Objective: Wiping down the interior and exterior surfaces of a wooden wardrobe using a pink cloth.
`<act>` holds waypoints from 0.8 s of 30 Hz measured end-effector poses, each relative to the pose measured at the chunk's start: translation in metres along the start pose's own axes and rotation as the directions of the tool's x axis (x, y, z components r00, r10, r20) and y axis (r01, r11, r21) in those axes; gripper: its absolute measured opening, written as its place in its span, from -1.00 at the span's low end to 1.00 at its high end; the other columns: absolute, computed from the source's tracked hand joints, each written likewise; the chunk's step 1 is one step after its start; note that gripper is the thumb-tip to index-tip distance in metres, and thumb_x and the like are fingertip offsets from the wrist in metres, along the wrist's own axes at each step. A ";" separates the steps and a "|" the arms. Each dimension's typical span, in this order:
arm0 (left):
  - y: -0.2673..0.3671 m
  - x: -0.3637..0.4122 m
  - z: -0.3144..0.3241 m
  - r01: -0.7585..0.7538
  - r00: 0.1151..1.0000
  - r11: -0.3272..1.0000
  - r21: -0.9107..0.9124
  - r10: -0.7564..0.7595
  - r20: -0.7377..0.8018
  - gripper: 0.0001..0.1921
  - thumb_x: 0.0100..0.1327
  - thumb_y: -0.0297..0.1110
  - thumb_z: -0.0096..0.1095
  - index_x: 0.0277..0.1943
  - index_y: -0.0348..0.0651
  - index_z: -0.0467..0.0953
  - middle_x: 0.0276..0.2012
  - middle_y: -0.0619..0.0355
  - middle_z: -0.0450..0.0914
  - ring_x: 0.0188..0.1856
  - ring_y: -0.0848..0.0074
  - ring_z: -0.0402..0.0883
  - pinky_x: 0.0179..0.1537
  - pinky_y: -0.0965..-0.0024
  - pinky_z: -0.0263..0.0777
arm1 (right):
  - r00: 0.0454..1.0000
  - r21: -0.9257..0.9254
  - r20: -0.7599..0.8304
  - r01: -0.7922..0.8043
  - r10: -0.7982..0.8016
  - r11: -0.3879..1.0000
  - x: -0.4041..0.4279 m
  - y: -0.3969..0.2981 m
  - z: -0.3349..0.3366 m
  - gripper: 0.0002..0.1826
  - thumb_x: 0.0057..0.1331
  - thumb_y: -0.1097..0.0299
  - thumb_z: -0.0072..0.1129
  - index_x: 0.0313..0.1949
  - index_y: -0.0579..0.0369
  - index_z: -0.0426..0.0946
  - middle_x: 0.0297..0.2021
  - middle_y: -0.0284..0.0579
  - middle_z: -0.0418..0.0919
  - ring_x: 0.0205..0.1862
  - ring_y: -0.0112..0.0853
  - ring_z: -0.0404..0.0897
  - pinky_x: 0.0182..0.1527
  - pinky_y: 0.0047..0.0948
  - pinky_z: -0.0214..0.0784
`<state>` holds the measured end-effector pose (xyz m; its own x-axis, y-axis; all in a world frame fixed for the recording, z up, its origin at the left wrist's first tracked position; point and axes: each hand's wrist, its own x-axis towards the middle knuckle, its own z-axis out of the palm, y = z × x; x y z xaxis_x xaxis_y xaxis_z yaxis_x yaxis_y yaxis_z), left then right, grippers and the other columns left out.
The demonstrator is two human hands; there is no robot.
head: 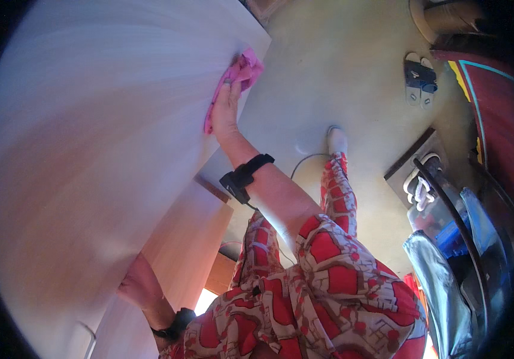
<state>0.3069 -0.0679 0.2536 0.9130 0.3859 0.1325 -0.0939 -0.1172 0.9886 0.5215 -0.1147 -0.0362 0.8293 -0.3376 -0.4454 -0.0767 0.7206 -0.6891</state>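
Note:
A large, pale, smooth panel, possibly a door (pixel 104 134), fills the left of the head view. My right hand (pixel 226 107) presses a pink cloth (pixel 248 69) against the panel near its right edge; part of the cloth bunches beyond the fingers. A black strap with a small device (pixel 241 179) is around the right forearm. My left hand (pixel 138 280) is low on the panel, near its lower edge, with its fingers mostly hidden. A black band (pixel 178 323) circles the left wrist.
Slippers (pixel 420 80) lie on the floor at the upper right. Shoes (pixel 423 179) sit on a low board (pixel 398 179), beside a dark curved bar and hanging denim cloth (pixel 436 287). A thin cable (pixel 304 159) runs over the floor near my foot (pixel 337 141).

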 end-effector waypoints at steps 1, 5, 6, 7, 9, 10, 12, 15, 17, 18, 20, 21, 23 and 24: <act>0.006 -0.004 0.002 0.000 1.000 1.000 -0.021 0.000 0.025 -0.52 0.35 -0.10 -0.27 0.21 -0.22 0.18 0.20 0.13 0.22 0.24 0.36 0.15 0.28 0.25 -0.07 | 1.000 -0.015 0.001 -0.012 0.012 1.000 0.004 0.019 -0.003 -0.38 0.35 0.15 -0.38 0.28 0.27 -0.15 0.29 0.13 -0.12 0.35 -0.11 -0.17 0.32 -0.38 -0.36; 0.010 -0.001 0.013 0.004 0.992 0.998 -0.063 0.004 0.129 -0.55 0.36 -0.15 -0.29 0.18 -0.26 0.22 0.17 0.11 0.27 0.22 0.37 0.19 0.27 0.26 -0.03 | 0.976 0.012 -0.022 -0.216 0.216 0.976 0.001 0.077 -0.015 -0.37 0.35 0.14 -0.36 0.28 0.28 -0.16 0.29 0.16 -0.14 0.34 -0.09 -0.16 0.32 -0.37 -0.34; 0.010 0.000 0.014 0.001 0.991 0.998 -0.061 0.007 0.135 -0.55 0.36 -0.15 -0.29 0.18 -0.26 0.22 0.17 0.11 0.27 0.22 0.37 0.19 0.27 0.26 -0.03 | 0.975 0.039 -0.007 -0.224 0.224 0.974 -0.007 0.070 -0.016 -0.37 0.35 0.14 -0.35 0.28 0.29 -0.16 0.29 0.17 -0.15 0.34 -0.09 -0.16 0.32 -0.36 -0.34; 0.011 -0.003 0.014 0.000 0.996 0.997 -0.076 0.006 0.084 -0.56 0.36 -0.16 -0.26 0.17 -0.27 0.23 0.17 0.09 0.28 0.21 0.37 0.20 0.26 0.26 -0.02 | 0.977 0.061 0.013 -0.211 0.211 0.976 -0.020 0.058 -0.012 -0.37 0.36 0.14 -0.34 0.28 0.29 -0.16 0.29 0.18 -0.16 0.34 -0.08 -0.17 0.32 -0.35 -0.35; 0.007 -0.012 0.011 0.002 1.000 0.996 -0.090 0.000 0.022 -0.57 0.35 -0.17 -0.23 0.16 -0.27 0.24 0.16 0.08 0.29 0.20 0.36 0.22 0.26 0.25 -0.02 | 0.991 0.062 0.065 -0.121 0.117 0.991 -0.048 0.019 -0.009 -0.37 0.36 0.14 -0.33 0.28 0.29 -0.17 0.30 0.19 -0.18 0.34 -0.06 -0.18 0.32 -0.34 -0.36; 0.008 -0.011 0.012 0.026 0.999 0.994 -0.109 -0.023 0.035 -0.57 0.34 -0.18 -0.20 0.16 -0.28 0.24 0.16 0.07 0.29 0.20 0.36 0.21 0.26 0.25 -0.01 | 0.994 0.056 0.106 -0.047 0.041 0.997 -0.059 -0.012 -0.006 -0.37 0.36 0.15 -0.32 0.28 0.29 -0.17 0.30 0.20 -0.19 0.35 -0.06 -0.18 0.32 -0.34 -0.36; 0.003 -0.010 0.013 0.066 0.997 0.988 -0.142 -0.059 0.053 -0.57 0.33 -0.19 -0.17 0.15 -0.29 0.24 0.16 0.06 0.29 0.20 0.35 0.21 0.26 0.25 -0.01 | 0.954 0.023 0.249 0.168 -0.168 0.986 -0.067 -0.076 -0.012 -0.37 0.35 0.14 -0.29 0.27 0.27 -0.12 0.29 0.24 -0.20 0.33 0.05 -0.20 0.32 -0.19 -0.37; -0.001 0.003 0.006 0.173 0.982 0.972 -0.157 -0.157 0.109 -0.56 0.32 -0.20 -0.13 0.14 -0.33 0.26 0.15 0.05 0.30 0.20 0.35 0.22 0.26 0.26 0.00 | 0.857 -0.045 0.243 0.478 -0.455 0.877 -0.061 -0.122 -0.007 -0.37 0.32 0.13 -0.25 0.26 0.25 -0.08 0.28 0.27 -0.18 0.32 0.14 -0.21 0.30 -0.02 -0.37; 0.000 -0.003 -0.015 0.223 0.975 0.959 -0.178 -0.223 0.015 -0.57 0.29 -0.23 -0.08 0.12 -0.34 0.26 0.13 0.03 0.31 0.19 0.35 0.23 0.26 0.27 0.01 | 0.744 -0.078 0.255 0.652 -0.617 0.754 -0.047 -0.127 -0.008 -0.37 0.30 0.14 -0.23 0.26 0.23 -0.05 0.26 0.28 -0.14 0.30 0.17 -0.16 0.28 0.06 -0.34; 0.002 -0.004 -0.017 0.224 0.974 0.959 -0.174 -0.225 0.014 -0.57 0.29 -0.23 -0.08 0.12 -0.34 0.26 0.13 0.03 0.31 0.19 0.35 0.23 0.26 0.27 0.01 | 0.712 -0.038 0.247 0.685 -0.658 0.727 -0.037 -0.126 -0.008 -0.40 0.29 0.18 -0.22 0.24 0.23 -0.02 0.24 0.30 -0.10 0.27 0.23 -0.11 0.26 0.12 -0.35; 0.015 -0.011 -0.014 0.174 0.972 0.976 -0.132 -0.192 -0.137 -0.61 0.27 -0.30 -0.05 0.08 -0.36 0.32 0.07 0.00 0.38 0.11 0.34 0.33 0.17 0.26 0.16 | 0.715 -0.243 0.270 0.699 -0.645 0.673 -0.004 -0.121 -0.003 -0.39 0.30 0.16 -0.25 0.25 0.22 -0.04 0.24 0.26 -0.08 0.27 0.17 -0.08 0.27 0.05 -0.31; 0.023 -0.015 -0.014 0.177 0.971 0.977 -0.116 -0.193 -0.145 -0.61 0.27 -0.30 -0.05 0.08 -0.36 0.32 0.07 0.00 0.38 0.11 0.34 0.33 0.17 0.26 0.16 | 0.715 -0.439 0.299 0.691 -0.632 0.575 0.010 -0.117 0.001 -0.39 0.31 0.14 -0.27 0.26 0.21 -0.06 0.25 0.22 -0.06 0.27 0.11 -0.04 0.28 -0.01 -0.26; 0.030 -0.020 -0.017 0.032 0.987 -0.227 0.973 0.159 0.005 -0.65 0.25 -0.35 -0.03 0.03 -0.39 0.36 -0.01 -0.03 0.45 0.01 0.32 0.42 0.04 0.24 0.29 | 0.706 -0.273 0.109 0.698 -0.700 0.662 0.033 -0.128 -0.007 -0.43 0.30 0.24 -0.24 0.25 0.22 -0.01 0.23 0.19 0.01 0.27 0.04 0.00 0.27 -0.09 -0.22; 0.030 -0.018 -0.001 0.035 0.988 -0.234 0.972 0.152 0.001 -0.65 0.25 -0.35 -0.03 0.03 -0.39 0.36 -0.01 -0.03 0.45 0.01 0.32 0.42 0.04 0.24 0.29 | 0.689 -0.091 -0.100 0.712 -0.718 0.696 0.048 -0.130 -0.015 -0.46 0.28 0.34 -0.20 0.24 0.22 0.03 0.22 0.17 0.08 0.26 -0.02 0.04 0.26 -0.16 -0.18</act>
<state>0.2871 -0.0771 0.2808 0.8886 0.3625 0.2809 0.4394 -0.8483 -0.2955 0.5630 -0.2330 0.0235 0.5715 -0.8102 0.1306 0.4862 0.2061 -0.8492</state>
